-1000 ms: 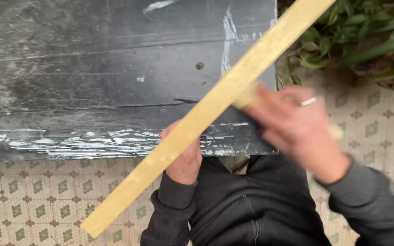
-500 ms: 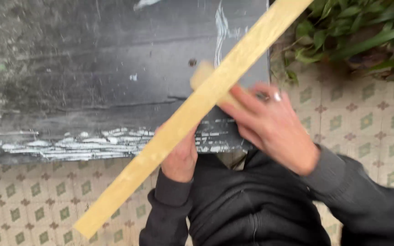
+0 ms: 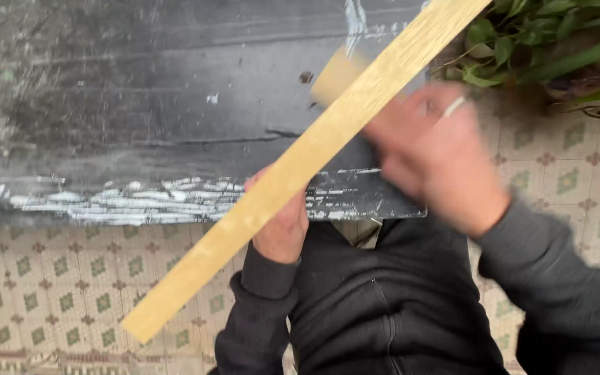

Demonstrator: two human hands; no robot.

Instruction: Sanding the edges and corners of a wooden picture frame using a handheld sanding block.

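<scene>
A long pale wooden slat (image 3: 293, 177) runs diagonally from the lower left to the upper right, over the front edge of a dark, paint-scuffed table (image 3: 140, 118). My left hand (image 3: 282, 226) grips the slat from below at its middle, near the table's edge. My right hand (image 3: 435, 156), blurred with motion and wearing a ring, is shut on a small tan block (image 3: 335, 73). The block lies against the slat's upper side, toward the slat's far end.
Patterned floor tiles (image 3: 50, 292) lie below and to the right of the table. Green leafy plants (image 3: 557, 42) stand at the upper right corner. My dark sweatshirt (image 3: 383, 305) fills the bottom middle.
My right hand has slid up along the slat toward its far end with the tan block. My left hand keeps its grip on the slat in the same place.
</scene>
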